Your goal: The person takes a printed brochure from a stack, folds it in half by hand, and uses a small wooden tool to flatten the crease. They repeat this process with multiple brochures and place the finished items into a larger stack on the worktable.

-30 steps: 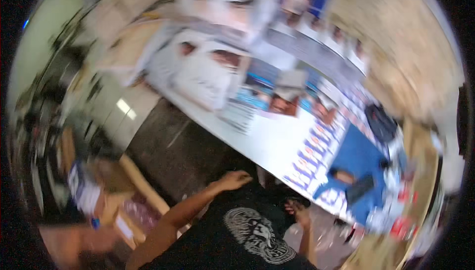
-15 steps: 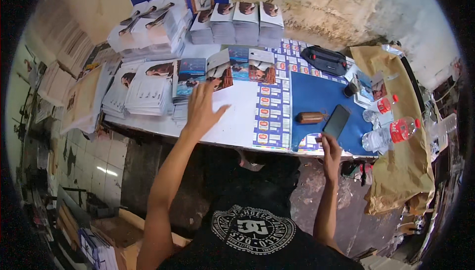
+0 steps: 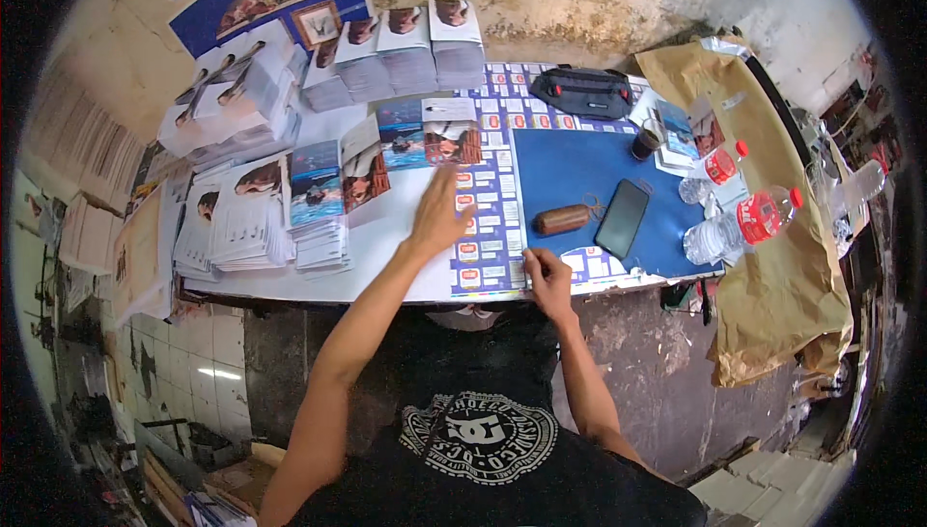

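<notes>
Left hand back up, left of the blue sheet, fingers toward the picture booklet; grip spread, thumb out, nothing visibly held. Right hand curled by the sheet's near-left corner; contents can't tell. Booklet: left of sheet's far-left corner, long axis pointing away from person.

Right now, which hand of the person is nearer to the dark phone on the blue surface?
Right. The right hand is left of the phone and lower in the picture; the left hand is farther left, with the brown pouch between it and the phone.
</notes>
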### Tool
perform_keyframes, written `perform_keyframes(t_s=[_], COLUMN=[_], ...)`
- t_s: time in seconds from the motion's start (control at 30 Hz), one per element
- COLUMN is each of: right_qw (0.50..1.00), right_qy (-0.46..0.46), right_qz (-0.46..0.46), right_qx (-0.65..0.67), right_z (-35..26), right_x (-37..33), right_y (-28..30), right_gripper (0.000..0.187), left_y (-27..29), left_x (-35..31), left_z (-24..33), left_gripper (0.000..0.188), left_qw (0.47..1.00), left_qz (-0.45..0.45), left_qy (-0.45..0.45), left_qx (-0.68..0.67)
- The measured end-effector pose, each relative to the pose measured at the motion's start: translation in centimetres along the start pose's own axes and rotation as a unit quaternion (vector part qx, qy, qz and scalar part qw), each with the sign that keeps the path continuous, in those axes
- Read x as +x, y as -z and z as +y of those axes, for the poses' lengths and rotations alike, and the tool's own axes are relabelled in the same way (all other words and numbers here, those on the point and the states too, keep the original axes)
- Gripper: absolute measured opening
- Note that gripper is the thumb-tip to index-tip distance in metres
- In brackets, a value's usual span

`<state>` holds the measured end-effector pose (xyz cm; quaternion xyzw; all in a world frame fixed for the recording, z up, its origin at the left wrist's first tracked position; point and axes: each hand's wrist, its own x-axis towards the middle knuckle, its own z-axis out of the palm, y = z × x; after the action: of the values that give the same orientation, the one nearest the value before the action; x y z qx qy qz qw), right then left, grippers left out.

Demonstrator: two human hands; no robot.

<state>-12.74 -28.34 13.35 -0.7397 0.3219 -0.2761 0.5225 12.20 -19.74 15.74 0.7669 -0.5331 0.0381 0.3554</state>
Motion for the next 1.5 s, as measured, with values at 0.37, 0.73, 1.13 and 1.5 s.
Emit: perform_keyframes(t_s=[0.37, 0.73, 1.13, 1.5], right_qw=[0.965, 0.997, 0.991, 0.935], right_qy=[0.204, 0.059, -0.134, -0.249], right_qz=[0.059, 0.048, 0.005, -0.072], right_qx=[-0.154, 0.009, -0.021, 0.243], right_z=[0.4, -0.4, -0.5, -1.1], right_x=[-0.6, -0.6, -6.1, -7.0], right_y=[-0.5, -0.1, 2.2, 3.4], right_gripper=[0.009, 0.016, 0.030, 0.054], left_y=[-0.5, -1.6, -0.3, 4.7], left_x=[4.7, 3.6, -7.2, -13.0], left_z=[-8.8, -7.3, 2.0, 6.1], left_gripper=[0.088, 0.044, 0.081, 0.059], left_qw=[0.982, 0.997, 0.982, 0.953], left_qz=[-0.017, 0.011, -0.152, 0.042], left_qy=[0.020, -0.052, 0.005, 0.279], left_qx=[0.185, 0.049, 0.113, -0.112])
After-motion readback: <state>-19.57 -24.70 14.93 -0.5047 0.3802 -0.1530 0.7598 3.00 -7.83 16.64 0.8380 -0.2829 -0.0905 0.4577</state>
